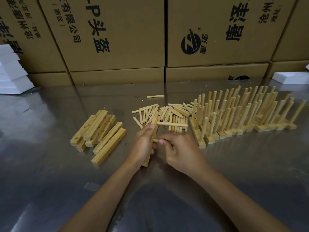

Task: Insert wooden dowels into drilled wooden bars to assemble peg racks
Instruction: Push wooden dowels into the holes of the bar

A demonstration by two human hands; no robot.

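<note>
Left-centre: stack of pale drilled wooden bars on the steel bench | centre: left hand grip closed round one upright drilled bar, one dowel seated | right hand pinching short dowel at bar | above: loose dowel pile | right: finished peg racks.

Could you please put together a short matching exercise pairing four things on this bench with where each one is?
Things:
1. drilled bars
2. finished peg racks
3. loose dowels
4. bar being fitted

Places:
A. heaped at the middle of the steel table
B. gripped in the left hand
C. stacked left of the hands
D. standing in rows on the right

Pairs: 1-C, 2-D, 3-A, 4-B
</note>
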